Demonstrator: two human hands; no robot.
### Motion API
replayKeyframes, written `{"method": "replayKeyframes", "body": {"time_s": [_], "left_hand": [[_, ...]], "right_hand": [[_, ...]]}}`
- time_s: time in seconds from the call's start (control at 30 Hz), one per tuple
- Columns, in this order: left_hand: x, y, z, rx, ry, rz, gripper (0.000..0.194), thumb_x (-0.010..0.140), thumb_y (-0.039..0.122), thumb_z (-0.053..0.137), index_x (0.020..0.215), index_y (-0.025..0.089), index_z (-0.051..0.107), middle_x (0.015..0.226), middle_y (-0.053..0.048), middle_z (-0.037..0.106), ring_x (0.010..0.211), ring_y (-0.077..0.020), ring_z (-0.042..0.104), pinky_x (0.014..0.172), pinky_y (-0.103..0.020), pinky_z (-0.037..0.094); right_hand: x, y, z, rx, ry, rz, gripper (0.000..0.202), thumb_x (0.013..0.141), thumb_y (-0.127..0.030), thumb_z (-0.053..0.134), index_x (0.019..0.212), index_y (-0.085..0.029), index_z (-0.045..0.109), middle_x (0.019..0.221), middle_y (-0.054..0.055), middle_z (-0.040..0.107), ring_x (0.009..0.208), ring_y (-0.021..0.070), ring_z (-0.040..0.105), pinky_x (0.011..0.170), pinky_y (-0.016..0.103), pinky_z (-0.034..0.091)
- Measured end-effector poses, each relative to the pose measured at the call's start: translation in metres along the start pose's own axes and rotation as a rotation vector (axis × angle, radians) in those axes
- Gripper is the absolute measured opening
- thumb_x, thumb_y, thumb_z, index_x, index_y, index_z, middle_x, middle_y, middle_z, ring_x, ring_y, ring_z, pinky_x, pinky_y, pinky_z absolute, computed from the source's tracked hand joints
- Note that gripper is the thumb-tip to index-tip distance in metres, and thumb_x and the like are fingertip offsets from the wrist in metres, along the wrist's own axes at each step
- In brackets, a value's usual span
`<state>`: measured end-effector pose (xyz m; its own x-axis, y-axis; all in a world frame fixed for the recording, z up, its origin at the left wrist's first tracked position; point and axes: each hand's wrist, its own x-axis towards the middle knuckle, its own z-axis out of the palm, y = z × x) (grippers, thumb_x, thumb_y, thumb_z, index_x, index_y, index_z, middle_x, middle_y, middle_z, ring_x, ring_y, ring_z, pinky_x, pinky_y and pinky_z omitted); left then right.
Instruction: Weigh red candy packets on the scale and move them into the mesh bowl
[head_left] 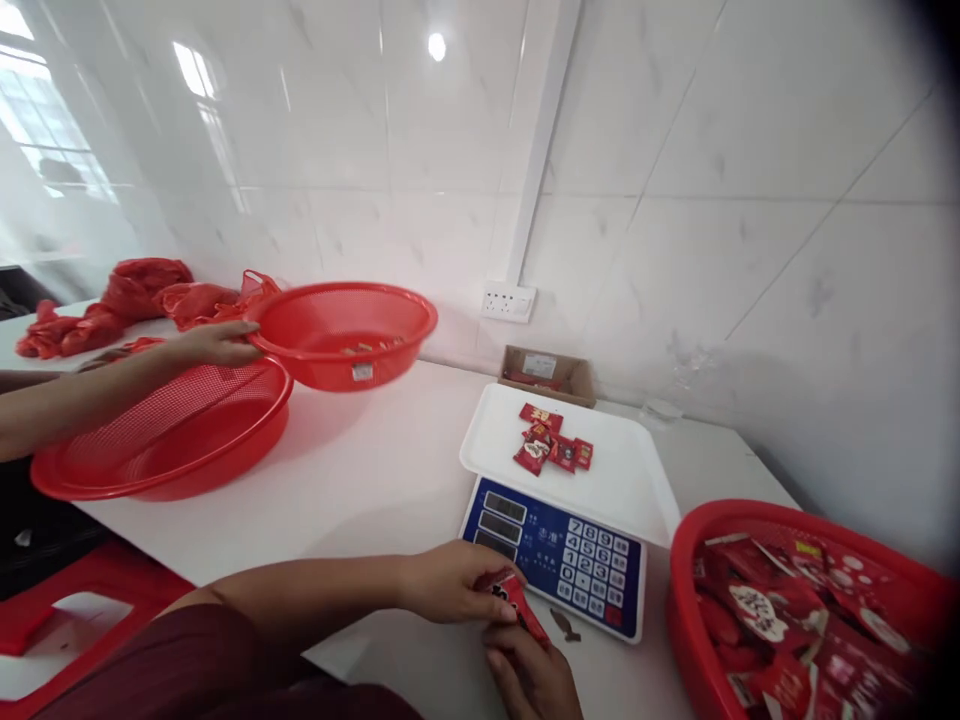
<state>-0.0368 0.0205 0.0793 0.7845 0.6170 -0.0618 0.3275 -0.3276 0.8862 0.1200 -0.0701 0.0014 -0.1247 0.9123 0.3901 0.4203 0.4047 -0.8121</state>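
A small red packet (517, 605) is held between my two hands, just in front of the scale. My left hand (457, 582) pinches its upper left part. My right hand (532, 672) grips the packet from below, fingers curled. The blue digital scale (555, 545) has a white tray (615, 460) on top, and several red packets (551, 440) lie on that tray. At the right, a red basket (684, 580) is full of larger red packets (780, 610).
Another person's hand (217, 343) holds a red basket (341, 375) in the air above the table (360, 460). Below it is a larger red basket (217, 430). Red bags (142, 290) lie at back left. Behind the scale stands a cardboard box (574, 380); a red stool (105, 575) is lower left.
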Motion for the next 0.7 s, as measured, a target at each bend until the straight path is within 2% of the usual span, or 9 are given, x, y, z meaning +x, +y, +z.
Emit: {"method": "replayKeyframes", "body": {"time_s": [0.07, 0.13, 0.27, 0.4, 0.5, 0.6, 0.63, 0.7], "left_hand": [[-0.007, -0.008, 0.011, -0.139, 0.003, -0.121, 0.026, 0.077, 0.035, 0.061, 0.095, 0.017, 0.062, 0.08, -0.001, 0.061, 0.072, -0.0139, 0.053, 0.066, -0.023, 0.04], [-0.008, -0.012, 0.017, -0.298, 0.06, -0.189, 0.022, 0.074, 0.034, 0.064, 0.086, 0.016, 0.06, 0.077, 0.0, 0.059, 0.072, -0.0133, 0.051, 0.067, -0.024, 0.039], [0.001, -0.013, 0.021, -0.681, 0.125, -0.189, 0.029, 0.068, 0.035, 0.072, 0.081, 0.015, 0.055, 0.075, 0.0, 0.058, 0.07, -0.0119, 0.051, 0.066, -0.023, 0.038], [0.006, -0.016, 0.028, -1.123, 0.084, -0.287, 0.029, 0.07, 0.033, 0.072, 0.084, 0.015, 0.053, 0.08, -0.003, 0.062, 0.067, -0.0106, 0.054, 0.061, -0.022, 0.038], [0.005, -0.025, 0.035, -1.331, 0.03, -0.449, 0.032, 0.069, 0.03, 0.074, 0.089, 0.016, 0.054, 0.083, -0.003, 0.063, 0.069, -0.0114, 0.058, 0.063, -0.024, 0.041], [0.003, -0.031, 0.039, -1.415, 0.002, -0.548, 0.032, 0.067, 0.03, 0.076, 0.086, 0.016, 0.055, 0.081, -0.002, 0.063, 0.067, -0.0115, 0.059, 0.065, -0.025, 0.042], [0.003, -0.032, 0.039, -1.427, -0.006, -0.558, 0.031, 0.067, 0.03, 0.076, 0.085, 0.016, 0.055, 0.081, -0.002, 0.063, 0.066, -0.0114, 0.059, 0.065, -0.025, 0.042], [0.004, -0.032, 0.039, -1.432, -0.017, -0.566, 0.03, 0.067, 0.029, 0.076, 0.084, 0.015, 0.055, 0.079, -0.001, 0.064, 0.065, -0.0114, 0.06, 0.064, -0.025, 0.042]], "right_hand": [[0.005, -0.007, -0.005, -0.027, -0.082, -0.051, 0.023, 0.086, -0.033, 0.047, 0.071, -0.022, 0.061, 0.065, 0.001, 0.065, 0.059, 0.0137, 0.06, 0.056, 0.021, 0.045], [0.008, -0.011, -0.008, -0.057, -0.096, -0.039, 0.022, 0.086, -0.029, 0.047, 0.069, -0.022, 0.059, 0.065, 0.0, 0.064, 0.059, 0.0131, 0.059, 0.056, 0.021, 0.044], [0.011, -0.016, -0.008, -0.055, -0.038, 0.014, 0.019, 0.086, -0.029, 0.046, 0.075, -0.021, 0.06, 0.067, 0.0, 0.064, 0.061, 0.0127, 0.059, 0.057, 0.021, 0.045], [0.005, -0.029, -0.016, -0.119, 0.037, 0.007, 0.015, 0.085, -0.026, 0.049, 0.077, -0.02, 0.06, 0.067, 0.0, 0.064, 0.059, 0.0108, 0.058, 0.055, 0.02, 0.045], [-0.005, -0.044, -0.038, -0.224, 0.095, -0.065, 0.01, 0.084, -0.023, 0.052, 0.08, -0.02, 0.06, 0.065, -0.001, 0.064, 0.059, 0.0101, 0.059, 0.057, 0.019, 0.046], [-0.019, -0.059, -0.073, -0.378, 0.252, -0.076, 0.009, 0.084, -0.023, 0.053, 0.086, -0.022, 0.062, 0.073, 0.002, 0.068, 0.068, 0.0123, 0.064, 0.064, 0.02, 0.05], [-0.023, -0.063, -0.086, -0.438, 0.301, -0.03, 0.011, 0.085, -0.025, 0.052, 0.086, -0.022, 0.063, 0.074, 0.002, 0.069, 0.069, 0.0134, 0.065, 0.064, 0.021, 0.051], [-0.03, -0.069, -0.114, -0.569, 0.449, 0.179, 0.017, 0.086, -0.032, 0.049, 0.084, -0.024, 0.065, 0.079, 0.004, 0.07, 0.074, 0.0167, 0.065, 0.068, 0.026, 0.052]]}}
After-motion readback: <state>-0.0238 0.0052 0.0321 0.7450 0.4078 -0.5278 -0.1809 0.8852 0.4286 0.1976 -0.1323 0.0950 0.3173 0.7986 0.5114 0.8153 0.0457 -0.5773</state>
